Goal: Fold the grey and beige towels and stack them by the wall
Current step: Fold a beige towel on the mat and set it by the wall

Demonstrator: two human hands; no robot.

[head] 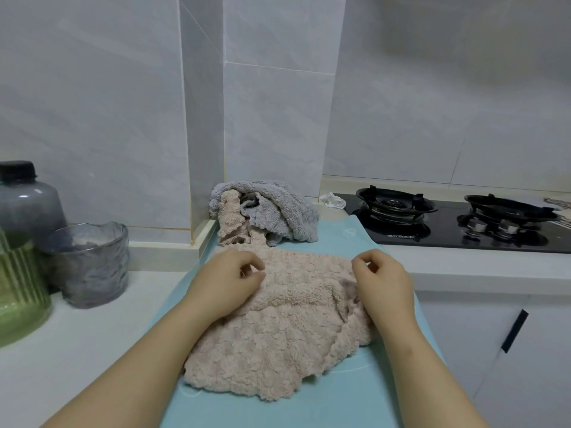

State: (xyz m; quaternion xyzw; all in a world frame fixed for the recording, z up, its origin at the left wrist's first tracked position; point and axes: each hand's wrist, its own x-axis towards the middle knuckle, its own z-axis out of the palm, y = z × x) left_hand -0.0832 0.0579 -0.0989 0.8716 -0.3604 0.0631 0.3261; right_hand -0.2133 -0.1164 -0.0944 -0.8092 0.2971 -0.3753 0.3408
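Our left hand (228,282) and right hand (381,282) rest curled, apart, on the far edge of the beige towel (278,335) on the near tabletop (92,350). Whether they pinch it, we cannot tell. We should smooth it, then match corners.

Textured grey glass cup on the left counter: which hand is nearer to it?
Left. The left hand is over the fluffy beige towel, right of the textured grey glass cup; the right hand is farther right still.
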